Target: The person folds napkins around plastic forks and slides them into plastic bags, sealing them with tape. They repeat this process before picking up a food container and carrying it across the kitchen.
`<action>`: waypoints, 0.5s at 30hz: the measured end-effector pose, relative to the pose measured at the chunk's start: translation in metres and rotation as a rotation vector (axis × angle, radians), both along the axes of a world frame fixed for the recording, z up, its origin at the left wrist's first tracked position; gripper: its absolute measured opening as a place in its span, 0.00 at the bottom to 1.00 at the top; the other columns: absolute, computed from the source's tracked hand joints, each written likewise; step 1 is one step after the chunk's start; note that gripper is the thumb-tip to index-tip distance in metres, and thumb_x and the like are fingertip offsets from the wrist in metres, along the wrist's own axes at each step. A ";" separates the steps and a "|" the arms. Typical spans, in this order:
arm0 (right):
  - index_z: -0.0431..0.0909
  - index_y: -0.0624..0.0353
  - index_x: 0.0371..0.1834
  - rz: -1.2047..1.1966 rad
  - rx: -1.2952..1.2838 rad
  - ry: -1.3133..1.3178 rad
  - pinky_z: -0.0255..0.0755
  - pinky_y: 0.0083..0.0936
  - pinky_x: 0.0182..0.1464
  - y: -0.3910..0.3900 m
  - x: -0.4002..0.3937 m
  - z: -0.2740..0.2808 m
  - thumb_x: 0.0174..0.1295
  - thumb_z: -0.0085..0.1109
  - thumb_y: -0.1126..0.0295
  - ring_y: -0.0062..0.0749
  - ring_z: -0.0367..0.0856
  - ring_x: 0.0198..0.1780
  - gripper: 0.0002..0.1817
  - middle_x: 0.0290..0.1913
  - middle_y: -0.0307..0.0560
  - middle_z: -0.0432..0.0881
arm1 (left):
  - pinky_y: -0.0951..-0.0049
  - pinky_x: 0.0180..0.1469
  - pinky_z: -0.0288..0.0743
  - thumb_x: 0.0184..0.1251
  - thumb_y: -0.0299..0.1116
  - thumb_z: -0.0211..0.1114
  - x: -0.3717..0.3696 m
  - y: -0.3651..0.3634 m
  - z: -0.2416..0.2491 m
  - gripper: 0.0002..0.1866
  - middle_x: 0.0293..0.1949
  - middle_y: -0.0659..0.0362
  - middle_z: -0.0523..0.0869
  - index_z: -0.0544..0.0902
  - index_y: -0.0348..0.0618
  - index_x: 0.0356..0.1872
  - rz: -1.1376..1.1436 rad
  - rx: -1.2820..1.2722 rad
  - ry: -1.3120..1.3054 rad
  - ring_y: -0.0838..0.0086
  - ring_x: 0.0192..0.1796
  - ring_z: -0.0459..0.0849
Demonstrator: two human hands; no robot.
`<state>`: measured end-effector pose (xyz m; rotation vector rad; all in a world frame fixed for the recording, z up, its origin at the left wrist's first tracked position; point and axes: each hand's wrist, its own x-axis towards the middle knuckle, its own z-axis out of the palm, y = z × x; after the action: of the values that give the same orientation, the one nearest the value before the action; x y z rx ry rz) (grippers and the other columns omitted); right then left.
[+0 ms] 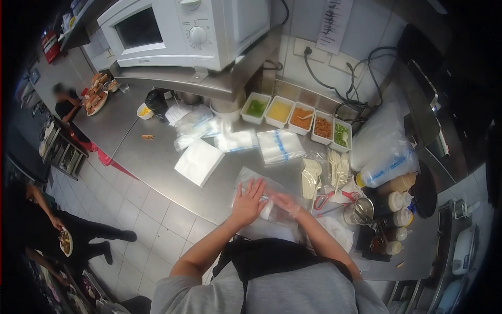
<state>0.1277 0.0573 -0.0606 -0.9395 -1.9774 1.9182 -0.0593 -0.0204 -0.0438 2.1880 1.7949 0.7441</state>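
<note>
The stack of white napkins lies flat on the steel tabletop, left of the clear plastic bag. The left hand and right hand press on the bag at the tabletop's near edge, the right with fingers extended; whether either grips the film cannot be determined. To the right, cream plastic cutlery lies beside red-handled scissors.

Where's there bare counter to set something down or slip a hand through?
Bare steel counter left of the white stack, out to the near edge. Narrower gap between that stack and the clear bag by the left hand. Crowded: right side, with cutlery, scissors, bottles; back, with food tubs and flat packs.
</note>
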 end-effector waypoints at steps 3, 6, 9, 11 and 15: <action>0.58 0.49 0.70 -0.320 -0.272 0.142 0.79 0.34 0.35 -0.012 0.015 0.003 0.68 0.42 0.46 0.38 0.81 0.38 0.31 0.46 0.54 0.78 | 0.41 0.69 0.42 0.68 0.46 0.50 0.007 0.004 -0.004 0.31 0.72 0.55 0.57 0.60 0.48 0.69 0.084 -0.029 0.210 0.55 0.73 0.54; 0.51 0.51 0.72 -0.440 -0.433 0.290 0.79 0.34 0.31 -0.020 0.030 0.011 0.68 0.44 0.47 0.39 0.82 0.38 0.34 0.44 0.55 0.79 | 0.35 0.67 0.41 0.67 0.50 0.49 0.007 -0.006 -0.004 0.32 0.72 0.55 0.55 0.59 0.48 0.70 0.127 -0.087 0.238 0.53 0.73 0.51; 0.48 0.55 0.72 -0.386 -0.259 0.030 0.79 0.33 0.34 -0.024 0.033 0.022 0.66 0.51 0.57 0.41 0.83 0.41 0.35 0.44 0.57 0.80 | 0.31 0.65 0.38 0.67 0.51 0.49 0.013 -0.028 0.002 0.33 0.73 0.54 0.52 0.58 0.48 0.70 0.266 -0.198 0.250 0.50 0.74 0.47; 0.49 0.57 0.72 -0.349 -0.032 -0.214 0.78 0.32 0.36 -0.027 0.031 0.034 0.64 0.54 0.63 0.43 0.83 0.42 0.35 0.44 0.57 0.80 | 0.29 0.64 0.36 0.67 0.51 0.50 0.015 -0.038 0.009 0.34 0.74 0.52 0.49 0.56 0.47 0.71 0.408 -0.335 0.196 0.48 0.74 0.44; 0.50 0.65 0.70 -0.511 0.793 -0.233 0.71 0.36 0.53 -0.033 -0.002 0.052 0.59 0.55 0.70 0.54 0.76 0.52 0.36 0.51 0.62 0.76 | 0.31 0.65 0.38 0.67 0.50 0.50 0.013 -0.029 0.023 0.35 0.74 0.50 0.47 0.56 0.45 0.71 0.401 -0.255 0.191 0.51 0.75 0.44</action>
<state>0.1259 0.0248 -0.0082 -1.2646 -2.0613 0.6807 -0.0466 -0.0493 -0.0204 1.8095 2.3171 0.3526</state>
